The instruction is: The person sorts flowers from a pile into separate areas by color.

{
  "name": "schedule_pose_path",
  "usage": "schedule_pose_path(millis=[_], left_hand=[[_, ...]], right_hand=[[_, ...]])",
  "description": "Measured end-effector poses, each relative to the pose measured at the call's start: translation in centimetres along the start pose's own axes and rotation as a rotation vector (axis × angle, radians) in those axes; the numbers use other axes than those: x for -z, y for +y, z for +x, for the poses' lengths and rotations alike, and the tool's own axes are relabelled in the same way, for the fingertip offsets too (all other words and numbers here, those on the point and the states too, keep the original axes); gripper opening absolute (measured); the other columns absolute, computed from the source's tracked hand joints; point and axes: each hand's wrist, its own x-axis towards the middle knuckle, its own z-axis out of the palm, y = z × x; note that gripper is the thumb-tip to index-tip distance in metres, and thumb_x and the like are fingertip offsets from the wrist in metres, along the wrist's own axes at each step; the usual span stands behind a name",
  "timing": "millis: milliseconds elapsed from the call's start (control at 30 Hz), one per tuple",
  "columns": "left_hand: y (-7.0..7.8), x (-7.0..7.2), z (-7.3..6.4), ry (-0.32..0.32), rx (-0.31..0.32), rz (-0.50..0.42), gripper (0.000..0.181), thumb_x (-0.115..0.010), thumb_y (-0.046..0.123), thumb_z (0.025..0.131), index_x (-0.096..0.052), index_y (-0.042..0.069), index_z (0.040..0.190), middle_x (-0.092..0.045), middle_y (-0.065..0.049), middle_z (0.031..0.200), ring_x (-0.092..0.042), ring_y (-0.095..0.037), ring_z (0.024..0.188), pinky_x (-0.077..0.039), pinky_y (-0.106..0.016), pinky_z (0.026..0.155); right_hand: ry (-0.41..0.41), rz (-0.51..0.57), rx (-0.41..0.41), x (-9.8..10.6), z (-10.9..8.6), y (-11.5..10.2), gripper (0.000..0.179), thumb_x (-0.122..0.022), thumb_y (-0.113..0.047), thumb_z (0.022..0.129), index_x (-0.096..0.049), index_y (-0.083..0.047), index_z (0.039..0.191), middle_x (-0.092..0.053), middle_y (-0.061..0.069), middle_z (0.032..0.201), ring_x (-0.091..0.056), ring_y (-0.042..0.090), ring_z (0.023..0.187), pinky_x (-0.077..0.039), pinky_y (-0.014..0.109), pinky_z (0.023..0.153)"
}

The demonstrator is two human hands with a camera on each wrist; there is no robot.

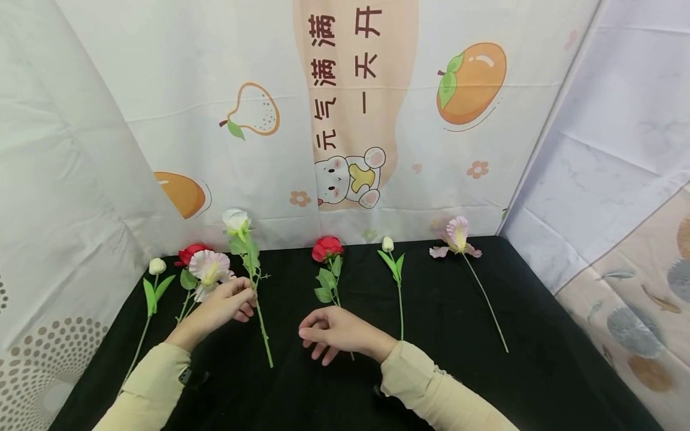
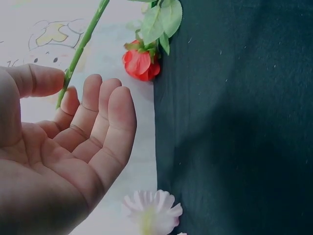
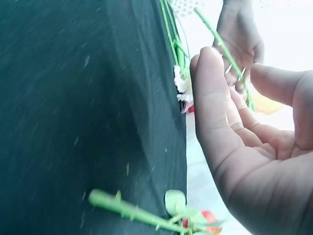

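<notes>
My left hand (image 1: 218, 306) pinches the stem of a white rose (image 1: 236, 220) between thumb and forefinger. In the left wrist view the thorny green stem (image 2: 80, 49) passes by the thumb tip, while the other fingers are loosely bent. The rose is raised, bloom up and slightly tilted. My right hand (image 1: 345, 330), fingers relaxed and holding nothing, hovers over the lower stem of a red rose (image 1: 326, 248). That rose's stem (image 3: 132, 211) shows below the hand in the right wrist view, apart from the fingers.
At the left lie a white tulip (image 1: 157, 266), another red rose (image 1: 193, 252) and a pink-white iris (image 1: 209, 268), partly behind my left hand. Rightward lie a second white tulip (image 1: 388, 244) and a pink iris (image 1: 457, 234) on the black tablecloth (image 1: 442, 371). A printed curtain (image 1: 372, 131) hangs behind.
</notes>
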Motion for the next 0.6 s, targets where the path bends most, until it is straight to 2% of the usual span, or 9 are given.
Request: schedule_pose_path(millis=[167,300,467,600], left_hand=[[-0.1,-0.9,0.6,-0.035,-0.026,-0.008,0.015,-0.053,0.009,0.098,-0.054,-0.005,0.105,-0.062,-0.012,0.091,-0.066,-0.032,0.08,-0.06,-0.036,0.068],[-0.1,-1.4,0.9,-0.043,-0.029,-0.019,0.018,-0.055,0.011,0.1,-0.054,-0.005,0.109,-0.062,-0.012,0.092,-0.065,-0.03,0.08,-0.06,-0.036,0.07],[-0.2,-1.8,1.2,-0.041,-0.023,-0.022,0.018,-0.056,0.012,0.104,-0.053,-0.003,0.111,-0.062,-0.018,0.098,-0.065,-0.031,0.082,-0.06,-0.037,0.071],[-0.3,-2.0,1.4,-0.037,-0.025,-0.024,0.015,-0.057,0.012,0.104,-0.053,-0.001,0.11,-0.062,-0.023,0.102,-0.066,-0.031,0.082,-0.06,-0.037,0.07]], right_hand=[[-0.018,0.04,-0.009,-1.4,1.3,-0.6,0.03,-0.065,-0.024,0.102,-0.068,0.0,0.119,-0.074,0.015,0.098,-0.072,0.023,0.074,-0.061,0.037,0.058],[-0.019,0.033,-0.025,-2.6,2.4,-0.6,0.024,-0.067,-0.025,0.101,-0.071,-0.005,0.113,-0.075,0.01,0.093,-0.071,0.021,0.071,-0.061,0.037,0.057],[0.008,0.006,-0.039,-3.8,3.2,-0.2,0.015,-0.07,-0.023,0.099,-0.072,-0.009,0.103,-0.074,0.008,0.087,-0.069,0.018,0.064,-0.06,0.036,0.054],[0.06,-0.027,-0.036,-4.5,3.5,0.2,0.01,-0.072,-0.02,0.097,-0.071,-0.01,0.096,-0.072,0.008,0.08,-0.067,0.018,0.058,-0.059,0.036,0.05]])
